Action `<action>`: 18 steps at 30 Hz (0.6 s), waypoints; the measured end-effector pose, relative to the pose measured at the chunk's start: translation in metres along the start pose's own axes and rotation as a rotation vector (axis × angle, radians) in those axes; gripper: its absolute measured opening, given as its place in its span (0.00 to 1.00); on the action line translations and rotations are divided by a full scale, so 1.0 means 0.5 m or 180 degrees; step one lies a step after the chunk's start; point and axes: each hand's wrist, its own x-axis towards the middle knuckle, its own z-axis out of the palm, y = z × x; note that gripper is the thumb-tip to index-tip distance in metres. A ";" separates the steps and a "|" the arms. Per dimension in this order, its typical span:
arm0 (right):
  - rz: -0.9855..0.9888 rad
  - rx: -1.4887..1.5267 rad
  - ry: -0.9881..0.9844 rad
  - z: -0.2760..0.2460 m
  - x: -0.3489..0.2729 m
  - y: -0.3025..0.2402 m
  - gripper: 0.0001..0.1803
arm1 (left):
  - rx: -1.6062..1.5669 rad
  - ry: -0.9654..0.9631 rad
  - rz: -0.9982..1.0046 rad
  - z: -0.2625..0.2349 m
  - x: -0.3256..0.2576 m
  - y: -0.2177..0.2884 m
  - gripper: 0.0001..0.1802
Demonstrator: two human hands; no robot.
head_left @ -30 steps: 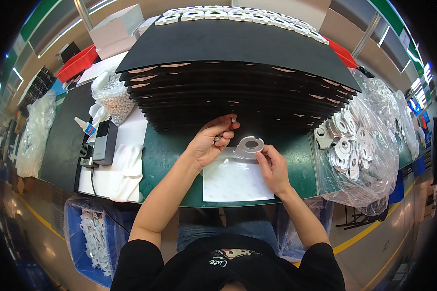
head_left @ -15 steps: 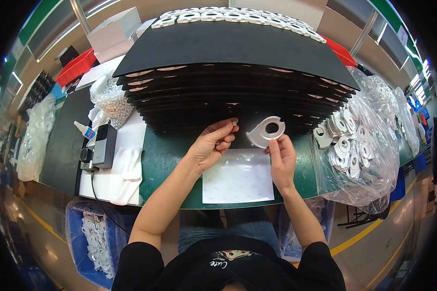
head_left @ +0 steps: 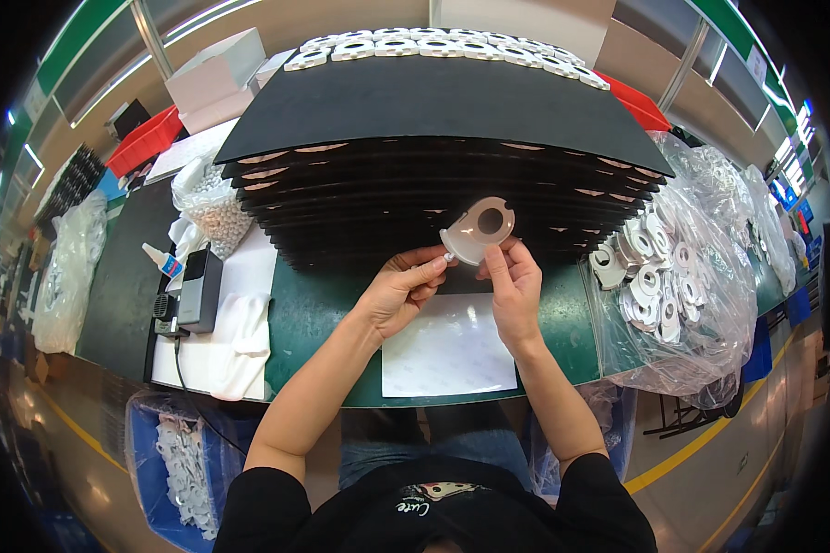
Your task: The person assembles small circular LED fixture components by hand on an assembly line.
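Observation:
My right hand (head_left: pixel 515 293) pinches a flat white plastic part (head_left: pixel 470 241) by its lower right edge. The part is rounded, with a large round hole and a pointed corner at its left. Between thumb and fingertips of my left hand (head_left: pixel 402 288) is a small white piece (head_left: pixel 449 259), held at that left corner. Piece and part seem to touch, though the fingers partly cover the spot. Both hands are above a white sheet (head_left: pixel 448 355) on the green table, in front of a tall stack of black boards (head_left: pixel 433 106).
Similar white parts (head_left: pixel 650 276) lie in clear plastic at the right, and more (head_left: pixel 395 46) sit in rows atop the stack. At the left are a bag of small white pieces (head_left: pixel 214 207), a glue bottle (head_left: pixel 162 261) and a grey device (head_left: pixel 199 288). Blue bins (head_left: pixel 143 461) stand below.
My right hand has moved left and turned the white part, bringing its corner to the small piece in my left hand. The left hand has shifted slightly.

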 end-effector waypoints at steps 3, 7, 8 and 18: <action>-0.0010 0.0008 -0.0123 -0.005 0.002 -0.002 0.09 | 0.0083 -0.0051 0.0033 -0.006 0.005 -0.005 0.08; 0.0110 0.0031 -0.0243 -0.006 -0.006 -0.002 0.09 | 0.0019 -0.0176 -0.0095 -0.016 0.007 -0.011 0.10; 0.0053 -0.0030 -0.0205 -0.001 -0.009 -0.009 0.08 | 0.0019 -0.0168 -0.0068 -0.018 0.006 -0.012 0.10; -0.4554 -0.1743 -0.0264 0.106 0.120 -0.235 0.08 | -0.0685 -0.0307 -0.0201 -0.042 0.021 -0.015 0.22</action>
